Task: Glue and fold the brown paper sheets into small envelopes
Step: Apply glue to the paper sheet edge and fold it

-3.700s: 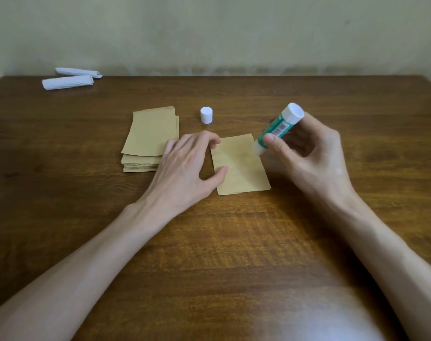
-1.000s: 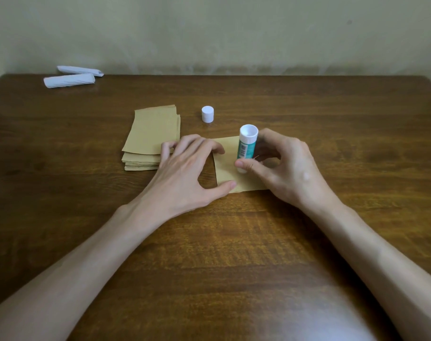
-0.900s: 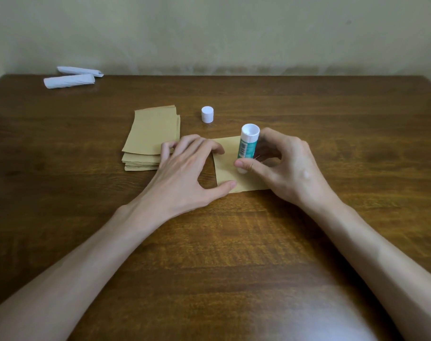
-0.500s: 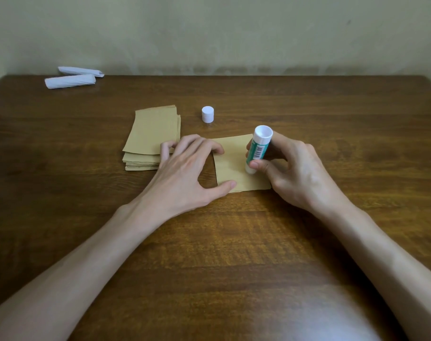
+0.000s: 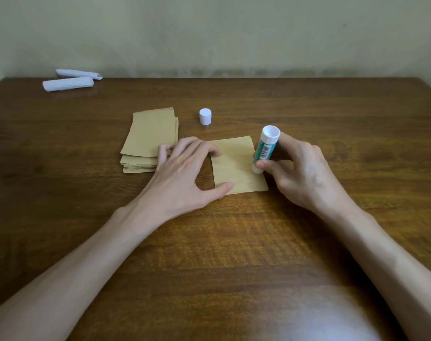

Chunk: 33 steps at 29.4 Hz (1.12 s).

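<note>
**Now: glue stick down on the sheet's right edge**

One brown paper sheet (image 5: 236, 166) lies flat between both hands. The right hand (image 5: 300, 173) curls its fingers (image 5: 287, 141) round the glue stick (image 5: 264, 150), tip on the sheet's right edge. The left hand (image 5: 184, 175) presses spread fingers (image 5: 197, 146) on the sheet's left side. Left of them lies the sheet stack (image 5: 148, 136); beyond them stands a white cap (image 5: 205, 116). The dark wooden worktop (image 5: 234, 242) carries two white rolls (image 5: 68, 83) far left, with a pale wall (image 5: 234, 33) behind.

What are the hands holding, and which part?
The right hand grips the glue stick low on its tube, near the tip. The left hand holds nothing; it presses the paper sheet flat.
</note>
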Tool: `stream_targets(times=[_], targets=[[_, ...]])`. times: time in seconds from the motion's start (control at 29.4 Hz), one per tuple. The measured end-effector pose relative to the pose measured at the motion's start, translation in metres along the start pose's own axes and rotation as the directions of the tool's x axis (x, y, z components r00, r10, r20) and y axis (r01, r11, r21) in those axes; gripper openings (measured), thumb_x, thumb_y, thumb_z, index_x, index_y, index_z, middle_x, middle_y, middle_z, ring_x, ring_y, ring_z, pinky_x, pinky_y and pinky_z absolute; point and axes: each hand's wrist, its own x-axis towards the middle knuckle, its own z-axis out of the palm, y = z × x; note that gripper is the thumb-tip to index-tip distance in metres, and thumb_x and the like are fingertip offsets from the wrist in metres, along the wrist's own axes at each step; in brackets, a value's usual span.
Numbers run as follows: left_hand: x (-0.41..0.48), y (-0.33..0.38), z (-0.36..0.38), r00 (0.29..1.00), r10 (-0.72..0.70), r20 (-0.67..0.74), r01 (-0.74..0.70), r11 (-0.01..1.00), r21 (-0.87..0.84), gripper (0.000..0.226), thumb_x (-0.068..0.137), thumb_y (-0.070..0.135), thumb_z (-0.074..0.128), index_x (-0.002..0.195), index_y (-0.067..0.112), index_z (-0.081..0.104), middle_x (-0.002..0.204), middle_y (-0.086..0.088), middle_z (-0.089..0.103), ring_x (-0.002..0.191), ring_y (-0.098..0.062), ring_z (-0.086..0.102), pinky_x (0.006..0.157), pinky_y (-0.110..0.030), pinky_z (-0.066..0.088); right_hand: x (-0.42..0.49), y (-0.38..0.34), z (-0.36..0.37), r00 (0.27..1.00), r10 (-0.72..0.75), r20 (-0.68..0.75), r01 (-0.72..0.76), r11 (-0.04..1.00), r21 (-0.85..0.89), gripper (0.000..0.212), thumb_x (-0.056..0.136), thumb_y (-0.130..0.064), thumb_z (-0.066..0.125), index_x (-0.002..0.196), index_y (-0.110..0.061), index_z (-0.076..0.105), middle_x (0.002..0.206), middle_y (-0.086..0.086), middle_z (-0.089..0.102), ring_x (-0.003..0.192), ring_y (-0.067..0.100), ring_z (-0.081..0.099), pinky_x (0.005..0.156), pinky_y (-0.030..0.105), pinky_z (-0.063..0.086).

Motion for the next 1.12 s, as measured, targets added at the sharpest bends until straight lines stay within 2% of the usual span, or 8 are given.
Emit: stream_targets(times=[0.07,0.14,0.31,0.41,0.58,0.82,0.95,1.12], targets=[[0.000,0.000,0.001,1.000,-0.002,-0.003,0.002,1.000,0.000,0.060,0.083,0.080,0.051,0.127,0.039,0.048,0.126,0.028,0.043,0.139,-0.002,0.033,0.109,-0.036,0.018,0.000,0.002,0.001,1.000,0.004,-0.004,-0.004,1.000,0.018,0.020,0.097,-0.022,0.074,0.116,-0.021,0.067,0.107,-0.013,0.071,0.090,-0.007,0.064,0.078,-0.001,0.044],[-0.001,-0.001,0.001,1.000,0.002,-0.008,-0.002,1.000,0.009,0.059,0.084,0.080,0.050,0.127,0.039,0.048,0.127,0.028,0.044,0.139,-0.002,0.033,0.110,-0.038,0.018,0.000,0.004,0.000,1.000,0.022,-0.009,-0.021,0.996,0.085,0.022,0.097,-0.023,0.074,0.118,-0.020,0.068,0.111,-0.015,0.071,0.100,-0.014,0.063,0.080,0.000,0.046],[0.001,-0.004,0.002,0.999,-0.011,-0.051,0.013,0.999,0.035,0.059,0.085,0.079,0.050,0.127,0.038,0.049,0.130,0.022,0.049,0.139,-0.004,0.034,0.108,-0.038,0.016,0.001,0.001,-0.004,0.981,0.064,-0.181,-0.002,0.945,0.326,0.031,0.098,-0.029,0.074,0.124,-0.015,0.066,0.117,-0.009,0.072,0.112,0.000,0.068,0.095,0.018,0.055],[0.003,-0.005,0.003,0.997,-0.031,-0.072,0.034,0.999,0.038,0.059,0.085,0.077,0.051,0.128,0.037,0.050,0.131,0.019,0.050,0.139,-0.005,0.034,0.107,-0.035,0.013,0.003,0.000,0.002,0.981,0.027,-0.193,0.035,0.951,0.307,0.027,0.099,-0.027,0.074,0.120,-0.014,0.067,0.114,-0.010,0.072,0.108,0.002,0.069,0.094,0.022,0.057],[0.003,-0.004,0.004,0.997,-0.026,-0.069,0.029,0.998,0.052,0.059,0.086,0.077,0.050,0.130,0.038,0.049,0.132,0.018,0.051,0.138,-0.004,0.035,0.108,-0.037,0.016,0.008,-0.003,0.018,0.994,-0.064,-0.085,0.085,0.960,0.269,0.024,0.098,-0.022,0.075,0.120,-0.013,0.069,0.113,-0.009,0.074,0.107,0.008,0.071,0.095,0.035,0.059],[0.002,-0.004,0.004,0.997,-0.029,-0.073,0.033,0.998,0.053,0.061,0.086,0.078,0.048,0.130,0.037,0.049,0.134,0.016,0.052,0.139,-0.005,0.035,0.109,-0.041,0.020,0.009,-0.008,0.024,0.989,-0.145,-0.025,0.147,0.978,0.145,0.036,0.097,-0.025,0.076,0.128,-0.020,0.058,0.116,-0.013,0.071,0.111,0.001,0.068,0.093,0.019,0.056],[0.004,-0.003,0.004,0.996,-0.028,-0.085,0.032,0.998,0.050,0.062,0.085,0.076,0.051,0.130,0.034,0.052,0.136,0.013,0.052,0.142,-0.007,0.034,0.110,-0.043,0.021,0.009,-0.010,0.025,0.989,-0.148,-0.024,0.150,0.977,0.152,0.034,0.097,-0.030,0.075,0.126,-0.021,0.061,0.118,-0.011,0.071,0.112,0.003,0.069,0.094,0.024,0.058],[0.003,-0.003,0.004,0.995,-0.026,-0.092,0.030,0.999,0.045,0.061,0.085,0.076,0.052,0.129,0.033,0.052,0.134,0.014,0.052,0.142,-0.007,0.034,0.109,-0.042,0.020,0.011,-0.007,0.025,0.990,-0.129,-0.061,0.138,0.975,0.175,0.031,0.093,-0.032,0.080,0.120,-0.020,0.069,0.107,-0.012,0.074,0.102,0.005,0.071,0.088,0.028,0.060]])
